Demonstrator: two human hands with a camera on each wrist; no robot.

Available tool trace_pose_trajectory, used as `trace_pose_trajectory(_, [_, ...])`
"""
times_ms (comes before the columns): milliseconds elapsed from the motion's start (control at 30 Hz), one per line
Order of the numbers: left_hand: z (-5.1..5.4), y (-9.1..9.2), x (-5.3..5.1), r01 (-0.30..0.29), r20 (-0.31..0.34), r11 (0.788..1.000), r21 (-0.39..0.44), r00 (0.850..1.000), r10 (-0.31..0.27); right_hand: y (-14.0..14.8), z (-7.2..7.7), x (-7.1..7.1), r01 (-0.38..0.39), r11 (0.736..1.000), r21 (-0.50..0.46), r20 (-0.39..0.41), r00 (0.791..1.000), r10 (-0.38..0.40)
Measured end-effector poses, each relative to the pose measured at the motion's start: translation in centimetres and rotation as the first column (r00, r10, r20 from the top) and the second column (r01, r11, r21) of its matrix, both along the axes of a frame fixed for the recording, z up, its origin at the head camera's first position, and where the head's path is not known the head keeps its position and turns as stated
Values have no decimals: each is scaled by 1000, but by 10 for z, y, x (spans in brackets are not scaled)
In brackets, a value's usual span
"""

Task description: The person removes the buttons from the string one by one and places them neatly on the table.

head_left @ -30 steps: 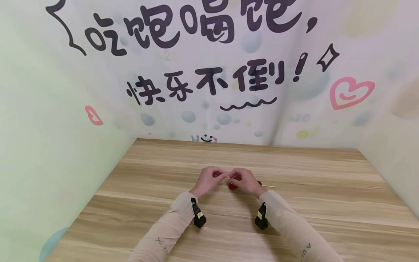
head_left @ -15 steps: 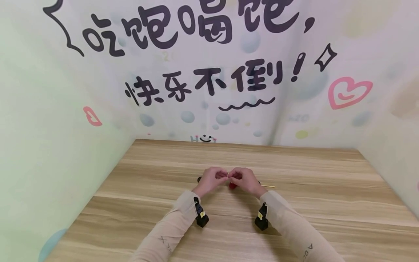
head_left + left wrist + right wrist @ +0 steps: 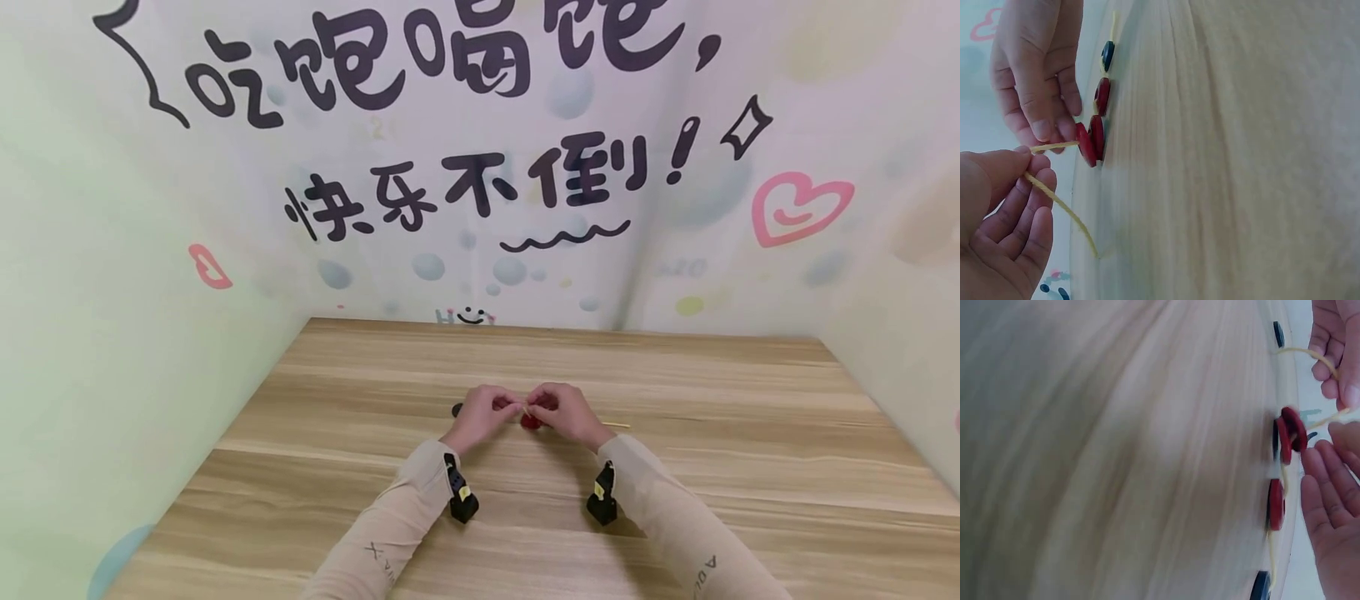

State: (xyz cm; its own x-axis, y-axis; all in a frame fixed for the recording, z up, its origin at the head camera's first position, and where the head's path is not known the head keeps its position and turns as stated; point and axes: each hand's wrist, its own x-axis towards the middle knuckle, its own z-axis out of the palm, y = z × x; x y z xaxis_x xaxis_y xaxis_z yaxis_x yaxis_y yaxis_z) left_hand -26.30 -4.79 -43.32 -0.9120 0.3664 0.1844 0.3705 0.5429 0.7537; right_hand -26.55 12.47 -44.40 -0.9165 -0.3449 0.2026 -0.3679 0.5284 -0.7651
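My left hand (image 3: 486, 414) (image 3: 1007, 215) pinches a yellow cord (image 3: 1060, 201) between thumb and index finger; its loose end hangs down. From the pinch, the cord runs to a red disc (image 3: 1085, 145) (image 3: 1294, 429), which leans against a second red disc (image 3: 1097, 137). Farther along the cord are another red disc (image 3: 1102, 97) (image 3: 1276, 504) and a dark disc (image 3: 1107, 55) (image 3: 1260, 586). My right hand (image 3: 564, 412) (image 3: 1341, 512) is beside the leaning red disc, fingers loosely extended; whether they touch cord or disc is unclear.
A separate dark disc (image 3: 457, 410) (image 3: 1279, 334) lies beyond my left hand's outer side. The cord's far end (image 3: 617, 425) stretches over the wooden table (image 3: 525, 542) right of my right hand. A printed curtain (image 3: 480, 275) stands behind the table.
My left hand has shifted slightly right since the earliest frame, uncovering the separate dark disc. My right hand has moved slightly right, and more of the red discs shows between the hands.
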Motion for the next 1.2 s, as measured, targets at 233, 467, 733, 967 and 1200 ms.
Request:
trace_pose_trajectory(233, [0, 1, 0, -27, 19, 1000, -10, 999, 27, 4, -2, -1, -50, 993, 108, 53, 998, 45])
trace_pose_trajectory(467, [2, 2, 0, -20, 15, 1000, -20, 1000, 20, 1, -2, -4, -50, 976, 211, 59, 998, 38])
trace_pose_trajectory(733, [1, 0, -1, -26, 11, 999, -28, 1000, 26, -2, -4, -5, -18, 979, 202, 78, 997, 2])
trace_pose_trajectory(967, [0, -2, -2, -39, 26, 999, -7, 999, 39, -1, -7, -4, 7, 990, 140, 101, 995, -22])
trace_pose_trajectory(1200, [1, -6, 0, -54, 33, 999, -10, 998, 54, 2, -7, -2, -55, 990, 129, 54, 997, 49])
